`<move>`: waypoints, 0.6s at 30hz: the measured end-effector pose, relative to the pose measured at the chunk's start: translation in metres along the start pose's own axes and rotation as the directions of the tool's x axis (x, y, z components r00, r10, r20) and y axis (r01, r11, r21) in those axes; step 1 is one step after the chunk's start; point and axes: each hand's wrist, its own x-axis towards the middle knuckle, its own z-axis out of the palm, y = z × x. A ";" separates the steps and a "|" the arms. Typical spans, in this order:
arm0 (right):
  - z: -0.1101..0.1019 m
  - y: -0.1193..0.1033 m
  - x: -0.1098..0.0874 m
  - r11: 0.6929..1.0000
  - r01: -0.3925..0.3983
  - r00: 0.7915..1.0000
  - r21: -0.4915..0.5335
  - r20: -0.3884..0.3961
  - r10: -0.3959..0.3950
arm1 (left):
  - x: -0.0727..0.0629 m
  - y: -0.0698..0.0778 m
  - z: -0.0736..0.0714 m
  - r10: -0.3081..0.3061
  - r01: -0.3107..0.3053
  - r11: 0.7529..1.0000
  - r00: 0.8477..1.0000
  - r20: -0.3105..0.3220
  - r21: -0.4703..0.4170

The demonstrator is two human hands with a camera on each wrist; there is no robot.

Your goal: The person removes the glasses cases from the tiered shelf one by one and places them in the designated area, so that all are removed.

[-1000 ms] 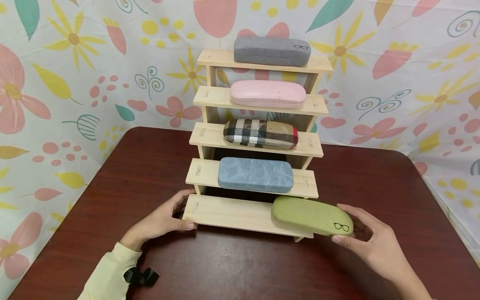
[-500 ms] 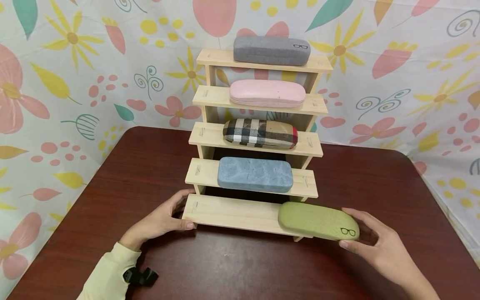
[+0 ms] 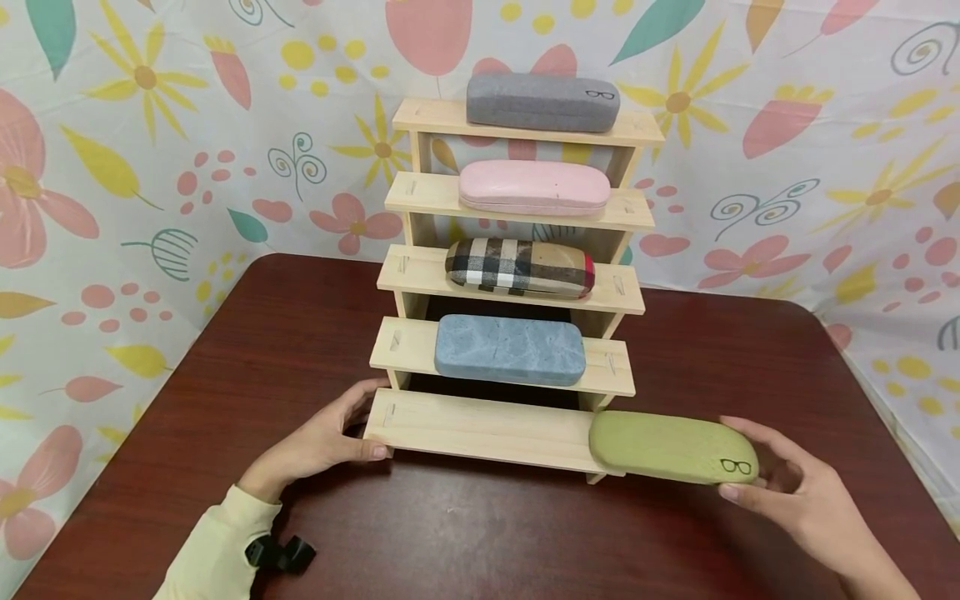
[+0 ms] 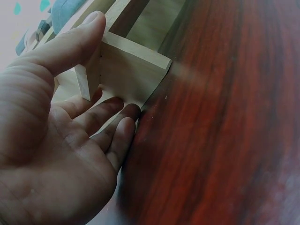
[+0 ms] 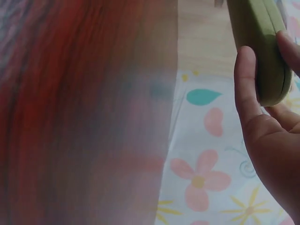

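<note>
The green glasses case (image 3: 672, 447) is off to the right, its left end overlapping the right end of the bottom shelf in the head view. My right hand (image 3: 806, 500) pinches the case's right end between thumb and fingers; the right wrist view shows the same grip on the green glasses case (image 5: 262, 51). At the other side, my left hand (image 3: 318, 437) holds the left end of the stepped wooden rack (image 3: 480, 427), thumb at the front corner of the bottom shelf. In the left wrist view the fingers of my left hand (image 4: 70, 136) reach along the rack's side panel.
Higher shelves each bear one case: blue marbled (image 3: 510, 349), plaid (image 3: 520, 267), pink (image 3: 534, 187) and grey (image 3: 543, 102). The rack stands on a dark red-brown table (image 3: 465, 533). Behind it hangs a flower-printed cloth (image 3: 247, 150).
My right hand has moved right and slightly down, sliding the green glasses case most of the way past the bottom shelf's right end. My left hand and the rack have stayed put.
</note>
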 end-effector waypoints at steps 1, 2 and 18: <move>-0.003 0.001 -0.001 1.000 -0.011 1.000 0.008 -0.001 0.011 | 0.000 0.000 0.000 0.000 0.000 1.000 1.000 0.000 -0.002; -0.005 0.002 -0.002 1.000 -0.020 1.000 0.013 -0.008 0.020 | 0.000 0.000 0.000 0.000 0.000 1.000 1.000 0.001 -0.004; -0.030 0.026 -0.012 0.938 -0.218 0.976 -0.268 -0.071 0.207 | 0.000 -0.001 0.000 0.007 -0.007 1.000 1.000 -0.003 0.014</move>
